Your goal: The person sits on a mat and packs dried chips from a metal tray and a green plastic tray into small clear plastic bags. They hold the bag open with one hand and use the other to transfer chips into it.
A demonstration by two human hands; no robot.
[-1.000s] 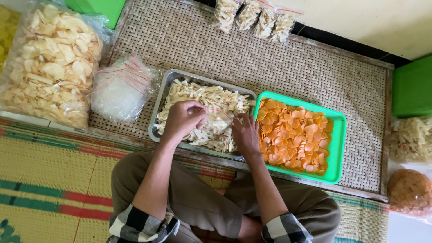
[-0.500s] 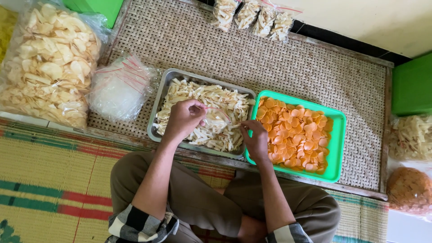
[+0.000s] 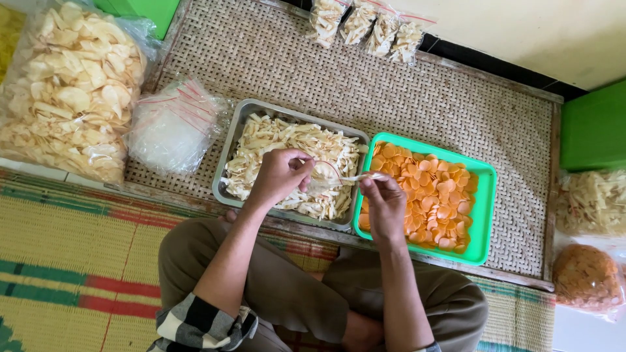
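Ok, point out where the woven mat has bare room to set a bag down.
Bare woven mat lies between the four small filled bags and both trays; a narrower strip runs right of the green tray. Crowded: the left side, where the metal tray meets the empty plastic bags.

A metal tray (image 3: 229, 151) of pale chip strips sits at the middle of a woven mat (image 3: 417, 98). Over it, the left hand (image 3: 282, 175) pinches the mouth of a small clear bag (image 3: 324, 177), and the right hand (image 3: 385, 203) holds the bag's other edge — fingers closed on the plastic. Just right of the tray stands a green tray (image 3: 486, 215) of orange chips; left of it lie a stack of empty bags (image 3: 171, 127) and a big sack of crackers (image 3: 65, 91). Beyond the tray — four filled packets (image 3: 365, 26).
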